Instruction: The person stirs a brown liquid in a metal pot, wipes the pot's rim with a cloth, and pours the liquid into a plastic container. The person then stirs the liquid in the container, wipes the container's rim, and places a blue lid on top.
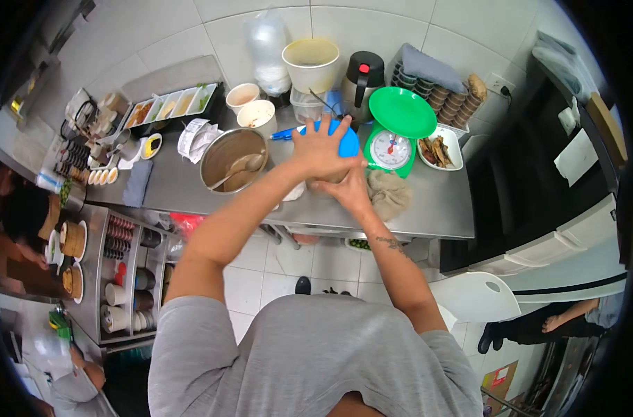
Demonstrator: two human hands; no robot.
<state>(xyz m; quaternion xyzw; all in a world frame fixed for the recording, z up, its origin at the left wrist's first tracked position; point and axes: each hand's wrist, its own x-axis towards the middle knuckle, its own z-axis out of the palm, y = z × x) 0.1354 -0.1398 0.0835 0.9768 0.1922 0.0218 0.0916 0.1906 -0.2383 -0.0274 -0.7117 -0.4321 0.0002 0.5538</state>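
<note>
My left hand [323, 147] lies with fingers spread over a round blue lid [348, 144]. Just below it, my right hand [350, 191] is closed around the side of the lidded container [318, 188], most of which is hidden by my hands. To the left stands a metal pot [212, 154] of brown liquid, with a ladle [247, 164] resting inside. A green kitchen scale [391, 153] with a green pan [403, 111] is right of my hands. A crumpled beige cloth [389, 196] lies beside my right wrist.
Behind are two tubs [258, 115], a larger white bucket [311, 61] and a black-topped jug [364, 76]. A dish of brown dried pieces [439, 149] sits right of the scale. A topping tray [174, 105] is at back left. Other people [580, 316] are at both sides.
</note>
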